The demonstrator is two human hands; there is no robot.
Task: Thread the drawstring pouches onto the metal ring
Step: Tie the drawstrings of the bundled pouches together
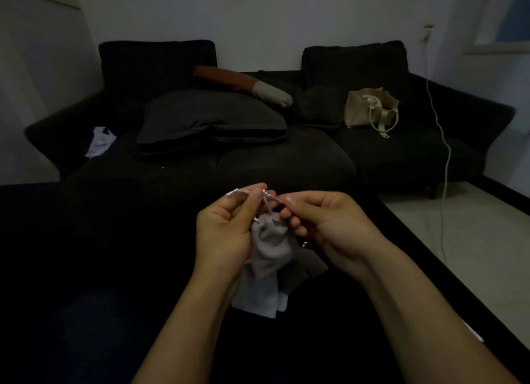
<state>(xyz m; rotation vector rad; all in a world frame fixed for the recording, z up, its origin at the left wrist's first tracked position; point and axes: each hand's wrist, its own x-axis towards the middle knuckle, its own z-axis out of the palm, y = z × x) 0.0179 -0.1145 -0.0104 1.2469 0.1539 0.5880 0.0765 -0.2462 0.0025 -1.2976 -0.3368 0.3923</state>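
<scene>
A light grey drawstring pouch point(271, 244) hangs between my hands above a black surface. My left hand point(226, 228) pinches the metal ring point(239, 192), a thin silver arc that shows above my fingertips. My right hand point(324, 225) pinches the pouch's pale drawstring point(268, 204) next to the ring. Whether the string passes through the ring I cannot tell. Under the hanging pouch lie more pouches point(262, 296), white and dark grey, partly hidden by my left wrist. A small metal glint point(304, 244) shows below my right fingers.
A black table or bed surface point(86, 269) fills the foreground, its edge point(430, 254) running down the right. Behind stands a dark sofa point(286, 159) with cushions point(212, 119), a beige tote bag point(370, 109) and a white cloth point(100, 141). A white cable point(446, 159) hangs at the right.
</scene>
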